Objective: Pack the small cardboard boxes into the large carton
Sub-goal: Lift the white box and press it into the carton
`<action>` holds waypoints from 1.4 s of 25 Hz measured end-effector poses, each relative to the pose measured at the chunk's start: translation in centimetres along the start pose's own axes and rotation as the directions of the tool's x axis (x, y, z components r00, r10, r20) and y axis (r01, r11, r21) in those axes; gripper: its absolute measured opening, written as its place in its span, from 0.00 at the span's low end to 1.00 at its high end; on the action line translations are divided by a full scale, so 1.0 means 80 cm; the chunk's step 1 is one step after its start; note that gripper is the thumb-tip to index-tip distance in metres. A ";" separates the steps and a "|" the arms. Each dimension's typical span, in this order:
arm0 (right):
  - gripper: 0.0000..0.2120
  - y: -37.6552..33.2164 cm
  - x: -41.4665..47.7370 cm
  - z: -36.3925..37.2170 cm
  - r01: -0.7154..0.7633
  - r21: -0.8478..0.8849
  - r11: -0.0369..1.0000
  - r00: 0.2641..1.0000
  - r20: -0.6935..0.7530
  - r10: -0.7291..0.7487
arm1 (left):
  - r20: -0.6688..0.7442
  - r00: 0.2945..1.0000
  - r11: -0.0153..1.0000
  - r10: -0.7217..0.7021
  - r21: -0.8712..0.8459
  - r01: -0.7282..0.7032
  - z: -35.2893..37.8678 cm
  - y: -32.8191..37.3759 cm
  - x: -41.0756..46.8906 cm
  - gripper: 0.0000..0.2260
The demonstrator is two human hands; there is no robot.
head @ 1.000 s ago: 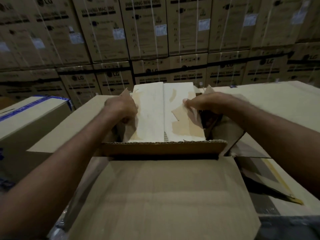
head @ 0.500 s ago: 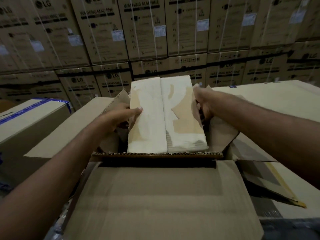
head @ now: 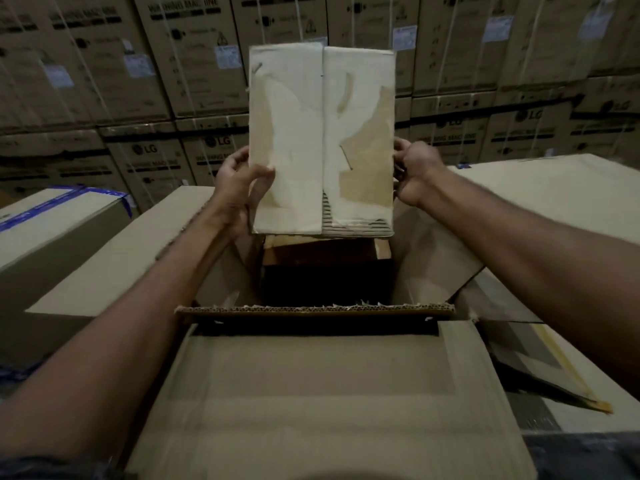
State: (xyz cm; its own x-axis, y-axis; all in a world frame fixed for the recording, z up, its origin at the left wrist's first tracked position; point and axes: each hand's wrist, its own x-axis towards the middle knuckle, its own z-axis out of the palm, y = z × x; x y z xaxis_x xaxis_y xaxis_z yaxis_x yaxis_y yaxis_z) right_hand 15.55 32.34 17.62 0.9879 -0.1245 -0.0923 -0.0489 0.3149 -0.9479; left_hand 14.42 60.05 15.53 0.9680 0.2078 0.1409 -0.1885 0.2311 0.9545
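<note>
A small pale cardboard box (head: 320, 133) with torn, peeling paper on its face hangs above the open large carton (head: 315, 309). My left hand (head: 239, 178) grips its lower left edge, thumb on the front. My right hand (head: 414, 171) holds the lower right edge with curled fingers. Under the raised box, a second small box (head: 325, 251) shows inside the carton, mostly in shadow. The carton's near flap (head: 322, 403) folds out toward me.
A wall of stacked washing-machine cartons (head: 156, 64) fills the background. A box with blue tape (head: 52, 216) stands at the left. Large flat cardboard tops (head: 554, 195) lie to the right and behind, with a loose flap and yellow tape edge (head: 568, 379) at lower right.
Both hands have lifted the pale small box straight up out of the carton; it was seated inside a second ago and now hangs clear above the opening.
</note>
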 end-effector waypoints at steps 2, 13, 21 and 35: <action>0.24 -0.003 0.007 0.002 -0.004 0.014 1.000 1.000 0.010 0.004 | 0.053 0.998 0.999 -0.022 -0.034 0.024 0.002 0.001 0.013 0.30; 0.19 0.023 0.036 0.011 -0.078 0.019 0.997 0.994 -0.069 0.079 | 0.296 0.949 0.993 -0.107 0.081 0.087 -0.009 -0.014 0.031 0.22; 0.35 0.020 0.023 0.002 -0.270 -0.120 0.955 0.959 0.048 0.278 | 0.119 0.985 0.991 -0.126 -0.033 0.131 -0.022 -0.019 0.038 0.15; 0.17 0.020 0.010 0.017 -0.287 -0.006 0.958 0.958 -0.021 0.286 | 0.445 0.654 0.096 0.612 0.779 -0.619 0.002 -0.017 0.045 0.35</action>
State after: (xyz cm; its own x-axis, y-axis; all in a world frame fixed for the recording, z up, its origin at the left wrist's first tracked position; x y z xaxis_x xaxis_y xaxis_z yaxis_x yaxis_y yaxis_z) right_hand 16.44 34.02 16.43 0.9292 -0.0487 -0.3663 -0.3308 0.3321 -0.8833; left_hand 18.19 60.33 14.76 0.5919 -0.1453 0.7928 -0.4881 -0.8474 0.2091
